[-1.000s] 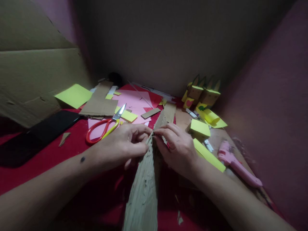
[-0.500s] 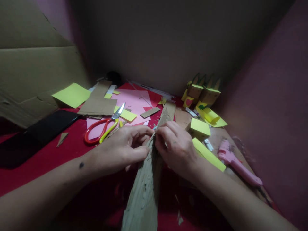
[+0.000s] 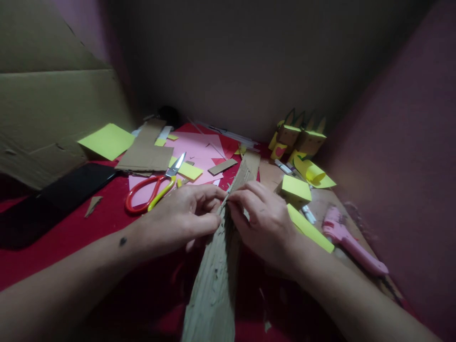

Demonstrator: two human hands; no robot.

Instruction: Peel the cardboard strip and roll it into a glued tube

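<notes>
A long strip of corrugated cardboard (image 3: 213,280) runs from the bottom edge away from me, its upper face rough and torn. My left hand (image 3: 192,211) grips its left edge between thumb and fingers. Against its upper side, my right hand (image 3: 261,216) is closed in a pinch at the same edge, fingertips close to the left ones. Any small scrap between the right fingertips is too small to make out. Scissors (image 3: 156,190) with red and yellow handles lie just beyond my left hand, blades pointing away.
Pink paper (image 3: 195,145) and cardboard pieces (image 3: 146,156) lie on the red cloth (image 3: 71,256). A black flat object (image 3: 60,204) is at left. On the right are a yellow-topped box (image 3: 295,190), a pink glue gun (image 3: 352,242) and small cardboard figures (image 3: 288,135) by the wall.
My right hand has shifted slightly left along the strip's edge. The left hand keeps its hold, and the strip has barely moved.
</notes>
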